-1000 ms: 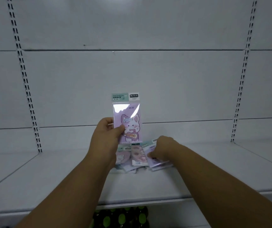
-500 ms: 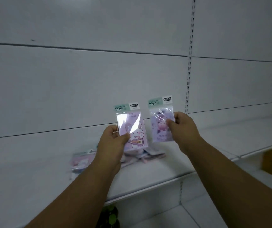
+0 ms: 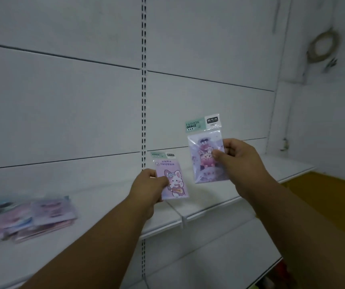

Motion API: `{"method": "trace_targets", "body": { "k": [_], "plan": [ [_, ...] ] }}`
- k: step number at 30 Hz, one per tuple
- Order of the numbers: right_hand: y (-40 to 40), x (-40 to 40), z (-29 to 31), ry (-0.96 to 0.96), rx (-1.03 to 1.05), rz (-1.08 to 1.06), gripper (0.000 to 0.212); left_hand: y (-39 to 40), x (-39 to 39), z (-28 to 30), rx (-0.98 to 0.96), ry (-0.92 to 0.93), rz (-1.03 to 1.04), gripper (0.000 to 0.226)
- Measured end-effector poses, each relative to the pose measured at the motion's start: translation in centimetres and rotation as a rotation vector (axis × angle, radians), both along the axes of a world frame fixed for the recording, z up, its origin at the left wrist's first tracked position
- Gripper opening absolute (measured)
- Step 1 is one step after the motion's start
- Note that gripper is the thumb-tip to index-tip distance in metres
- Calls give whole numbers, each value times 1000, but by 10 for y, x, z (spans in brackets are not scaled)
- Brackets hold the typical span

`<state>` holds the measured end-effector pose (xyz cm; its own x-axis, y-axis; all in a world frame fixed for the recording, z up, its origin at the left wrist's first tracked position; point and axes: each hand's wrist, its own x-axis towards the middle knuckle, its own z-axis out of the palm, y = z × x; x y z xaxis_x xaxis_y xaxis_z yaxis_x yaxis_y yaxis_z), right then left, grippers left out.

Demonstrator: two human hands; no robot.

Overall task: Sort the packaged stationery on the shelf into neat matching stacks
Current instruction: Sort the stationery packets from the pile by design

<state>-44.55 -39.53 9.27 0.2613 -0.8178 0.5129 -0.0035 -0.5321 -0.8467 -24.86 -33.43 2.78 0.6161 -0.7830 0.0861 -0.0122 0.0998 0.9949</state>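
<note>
My left hand [image 3: 148, 189] grips a pink packet with a cartoon rabbit and guitar [image 3: 172, 179] by its left edge, low over the white shelf [image 3: 109, 207], near the seam between two shelf boards. My right hand [image 3: 241, 158] holds up a lilac packet with a cartoon figure [image 3: 203, 151] and a green header card, higher and to the right. A loose pile of pink and lilac packets [image 3: 27, 219] lies on the shelf at the far left, blurred.
A slotted upright [image 3: 143, 90] splits the white back panel. A second shelf section [image 3: 288, 170] runs to the right, ending at a wall with a ring-shaped mark [image 3: 322, 46]. A yellow-brown floor [image 3: 334, 197] shows at the right. A lower shelf [image 3: 209, 265] sits beneath.
The view has swung right, leaving the pile at the far left. My left hand has lowered the rabbit packet toward the shelf. My right hand has carried its packet further right and keeps it raised.
</note>
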Motion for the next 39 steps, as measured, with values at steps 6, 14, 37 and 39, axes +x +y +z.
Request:
{"method": "trace_targets", "body": {
  "k": [6, 14, 37, 39],
  "plan": [
    [-96, -22, -8, -15, 40, 47, 15, -91, -32, -7, 82, -98, 36, 14],
    [-200, 7, -26, 8, 125, 151, 12, -172, -21, -17, 376, -223, 151, 14],
    [-260, 41, -53, 342, 337, 522, 11, -206, -6, 18, 265, -135, 346, 22],
    [-261, 44, -57, 384, 349, 480, 16, -212, 1, 15, 324, -160, 343, 19]
  ]
}}
